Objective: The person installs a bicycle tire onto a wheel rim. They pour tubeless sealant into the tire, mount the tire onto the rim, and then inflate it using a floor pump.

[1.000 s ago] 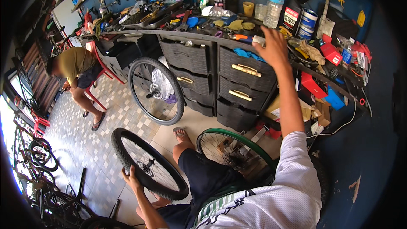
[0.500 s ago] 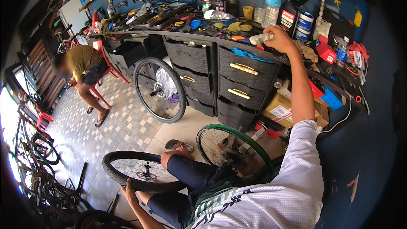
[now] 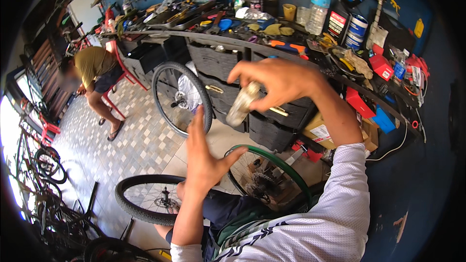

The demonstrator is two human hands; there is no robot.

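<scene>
My right hand (image 3: 279, 80) grips a small pale cylinder (image 3: 242, 104) in the air before the drawers, tilted with its lower end toward the lower left. My left hand (image 3: 206, 148) is raised below and left of it, open, with thumb and fingers spread, not touching the cylinder. A black-tyred wheel (image 3: 133, 204) lies low and nearly flat beside my legs, partly hidden by my left arm. A green-rimmed wheel (image 3: 272, 155) stands right of my left hand, by a metal stand. Another wheel (image 3: 159, 107) leans against the cabinet behind.
A cluttered workbench (image 3: 174, 34) with tools, bottles and cans runs above black drawers (image 3: 276, 136). A person (image 3: 94, 68) sits bent over on a red chair at the left. Bicycles (image 3: 43, 179) crowd the lower left. Boxes (image 3: 318, 133) sit under the bench's right end.
My right hand took hold of the cylinder at the bench and has brought it down and left. My left hand let go of the black-tyred wheel, now lower and flatter, and has risen open.
</scene>
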